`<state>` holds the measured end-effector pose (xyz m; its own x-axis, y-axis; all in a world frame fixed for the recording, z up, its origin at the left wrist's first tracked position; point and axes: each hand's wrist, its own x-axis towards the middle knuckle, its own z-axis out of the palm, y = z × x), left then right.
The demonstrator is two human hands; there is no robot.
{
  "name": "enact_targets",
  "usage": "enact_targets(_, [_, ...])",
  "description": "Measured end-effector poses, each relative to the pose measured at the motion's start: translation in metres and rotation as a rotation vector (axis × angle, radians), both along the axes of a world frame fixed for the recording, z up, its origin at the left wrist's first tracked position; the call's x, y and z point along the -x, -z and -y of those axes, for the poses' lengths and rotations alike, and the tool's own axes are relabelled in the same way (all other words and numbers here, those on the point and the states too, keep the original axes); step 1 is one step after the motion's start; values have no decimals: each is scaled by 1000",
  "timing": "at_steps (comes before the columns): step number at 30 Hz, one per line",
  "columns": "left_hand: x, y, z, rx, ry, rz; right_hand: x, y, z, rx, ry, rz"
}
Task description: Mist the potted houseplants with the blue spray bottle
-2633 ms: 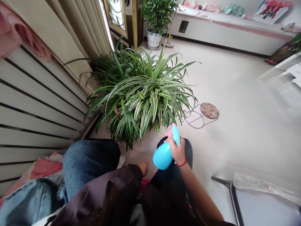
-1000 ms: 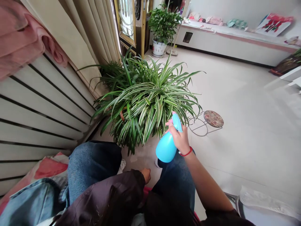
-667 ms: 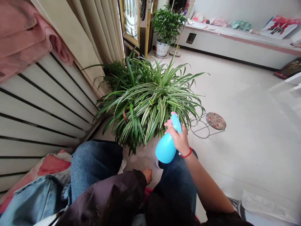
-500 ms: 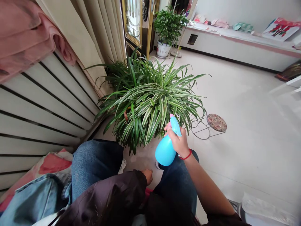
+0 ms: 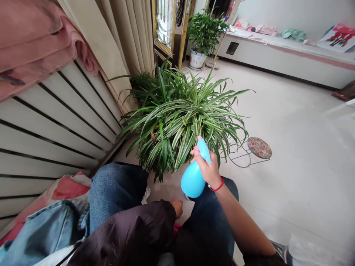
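Where the bottle (image 5: 192,181) is in the head view: held over the right knee (image 5: 231,190), tilted, at the near side of the plant (image 5: 180,114); whether the two touch cannot be told.
Right hand (image 5: 208,169): clamped on the bottle's upper part; whether the fingers squeeze cannot be told.
Left hand (image 5: 178,208): low between the legs, well apart from the right, nothing seen in it; its fingers are mostly hidden, so how they are closed cannot be told.
Bottle's shift: against the earliest picture, it has gone farther out toward the plant, and lately a little left along its near side, while the view has swung left.
Nozzle (image 5: 199,137): overlapping the foliage from this angle, so a different patch now seems to face it; no mist shows.
Stand (image 5: 260,147): right of the plant, on the floor (image 5: 291,159), apparently unmoved.
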<state>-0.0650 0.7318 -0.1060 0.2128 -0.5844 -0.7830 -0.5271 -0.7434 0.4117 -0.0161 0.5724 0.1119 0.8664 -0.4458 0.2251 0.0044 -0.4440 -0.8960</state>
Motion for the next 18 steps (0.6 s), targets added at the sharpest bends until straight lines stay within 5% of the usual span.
enact_targets(10, [1,-8,1,25,-29,0,-14,8,-12,-23,-5,2])
enact_targets(18, [5,0,1,48,-41,15,-22,11,-29,-16,-44,-21])
